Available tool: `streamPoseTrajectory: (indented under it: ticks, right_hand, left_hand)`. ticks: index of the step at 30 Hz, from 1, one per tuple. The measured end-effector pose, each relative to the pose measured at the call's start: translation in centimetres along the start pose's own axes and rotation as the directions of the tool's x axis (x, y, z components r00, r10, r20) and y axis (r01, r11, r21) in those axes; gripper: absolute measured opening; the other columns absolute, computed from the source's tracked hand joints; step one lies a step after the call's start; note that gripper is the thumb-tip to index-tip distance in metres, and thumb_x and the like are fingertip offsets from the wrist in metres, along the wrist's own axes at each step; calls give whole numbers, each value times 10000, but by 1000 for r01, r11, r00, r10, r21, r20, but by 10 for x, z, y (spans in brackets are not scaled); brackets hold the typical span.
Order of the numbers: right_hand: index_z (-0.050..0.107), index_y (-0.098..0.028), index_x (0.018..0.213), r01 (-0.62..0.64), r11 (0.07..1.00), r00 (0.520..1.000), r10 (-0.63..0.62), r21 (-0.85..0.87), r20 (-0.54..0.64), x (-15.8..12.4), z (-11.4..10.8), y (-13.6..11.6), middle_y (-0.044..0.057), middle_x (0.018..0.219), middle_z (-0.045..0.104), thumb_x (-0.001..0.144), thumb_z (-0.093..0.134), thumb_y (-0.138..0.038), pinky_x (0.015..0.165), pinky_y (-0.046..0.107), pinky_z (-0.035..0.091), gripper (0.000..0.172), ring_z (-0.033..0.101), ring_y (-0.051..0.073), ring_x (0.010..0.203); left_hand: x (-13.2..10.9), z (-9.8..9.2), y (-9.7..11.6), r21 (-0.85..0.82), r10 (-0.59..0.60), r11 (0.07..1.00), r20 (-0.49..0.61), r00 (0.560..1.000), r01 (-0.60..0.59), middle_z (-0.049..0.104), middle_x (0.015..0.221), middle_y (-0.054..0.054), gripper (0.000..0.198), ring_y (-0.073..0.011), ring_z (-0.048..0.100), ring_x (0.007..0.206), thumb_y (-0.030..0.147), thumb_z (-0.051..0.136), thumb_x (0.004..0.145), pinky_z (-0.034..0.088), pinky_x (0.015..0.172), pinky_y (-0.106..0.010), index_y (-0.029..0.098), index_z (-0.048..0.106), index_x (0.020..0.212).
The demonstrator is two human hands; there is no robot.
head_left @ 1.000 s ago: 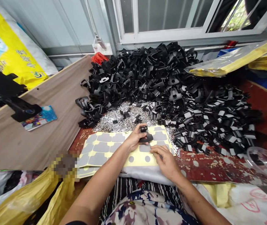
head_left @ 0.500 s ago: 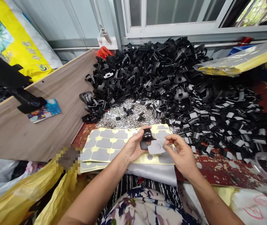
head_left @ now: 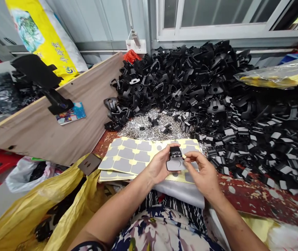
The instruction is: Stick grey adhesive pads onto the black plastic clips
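My left hand [head_left: 159, 166] is closed around a small black plastic clip [head_left: 175, 151] with a hinge across it. A grey adhesive pad [head_left: 174, 165] with a curved cut line lies against the clip's flat face. The thumb and forefinger of my right hand [head_left: 203, 173] are pinched at the pad's right edge, close to the clip. Both hands are over yellow backing sheets [head_left: 128, 168] that carry rows of grey pads. Beyond the sheets lies a heap of small shiny metal pins [head_left: 149, 127], with a few black pieces on top.
Black plastic clips [head_left: 164, 75] are piled high against the wall. Small black parts with grey faces [head_left: 243, 131] spread to the right. A wooden board [head_left: 67, 139] stands at the left, bearing a black stand [head_left: 57, 103]. Below it is a yellow sack [head_left: 33, 205].
The grey pad, held apart at the clip's edge before, now lies over the clip's flat face. My view has swung left, so the scene sits further right.
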State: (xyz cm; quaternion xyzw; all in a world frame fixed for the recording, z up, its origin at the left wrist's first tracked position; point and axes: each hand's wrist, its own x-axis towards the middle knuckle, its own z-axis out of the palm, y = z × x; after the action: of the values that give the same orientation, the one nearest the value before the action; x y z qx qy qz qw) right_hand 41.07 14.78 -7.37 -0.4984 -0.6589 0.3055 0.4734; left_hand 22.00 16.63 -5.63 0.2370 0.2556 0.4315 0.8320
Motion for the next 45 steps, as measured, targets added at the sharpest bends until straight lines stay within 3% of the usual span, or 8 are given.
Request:
streamPoseTrajectory:
  ticks: [7,13,19,23,27,33,38,45]
  right_hand:
    - [692,-255,1106,47,997,999,-47,-62,3,0,-1,-7,15,960,710,965,644,-228,853,329,561,152,699,194,913]
    - [652,-249,1120,193,958,980,-197,-213,5,-1,1,-19,13,948,712,966,602,-155,805,322,577,187,711,191,865]
    - [397,-261,1541,424,773,874,-486,-472,-12,-9,21,-15,90,1067,708,995,551,-79,844,415,604,595,706,247,943]
    - [393,-370,1532,478,643,805,-593,-598,7,-11,30,-19,80,1202,709,978,545,-3,1085,582,512,682,712,232,1040]
    - [452,-425,1475,471,642,797,-603,-605,-19,-5,31,-29,42,1351,666,970,585,-15,1263,785,208,665,697,228,1144]
    - [453,-243,1534,299,774,901,-421,-558,-101,20,5,-33,216,1700,326,834,891,-434,1246,825,158,848,185,517,1616]
    - [505,-252,1492,79,996,995,-81,-31,-65,20,-6,-20,125,1254,707,1038,628,-429,1048,495,563,503,701,286,1160]
    - [656,-254,1267,-28,996,995,20,86,96,13,3,-28,23,893,693,1105,487,-407,791,309,548,279,672,190,844]
  left_hand:
    - [-1,0,0,-14,10,1000,12,1000,-9,630,1162,-96,513,-220,650,820,609,713,912,539,616,-333,280,637,1299]
    - [-3,6,-9,120,83,990,-27,996,-79,628,1107,-46,669,-200,640,871,231,869,727,516,684,-293,306,580,1326]
    - [6,8,-32,407,522,811,-178,834,-421,604,979,16,445,-144,581,882,211,863,775,499,808,-263,266,637,1155]
    - [8,7,-33,389,580,792,-239,778,-471,624,1045,4,534,-156,591,885,229,909,740,513,814,-283,293,609,1177]
    - [11,7,-30,358,597,784,-214,773,-507,644,979,-3,573,-184,615,881,264,918,749,523,812,-312,305,587,1214]
    - [13,-5,-17,316,650,760,-351,675,-568,609,1026,18,502,-130,565,848,292,924,760,500,795,-268,305,623,1162]
    - [3,-8,0,247,579,813,-245,778,-527,627,881,37,645,-126,556,681,309,947,729,462,575,-234,309,549,1237]
    - [-10,-7,-1,357,558,786,-57,828,-505,668,965,2,648,-120,595,705,250,921,770,485,612,-245,294,550,1299]
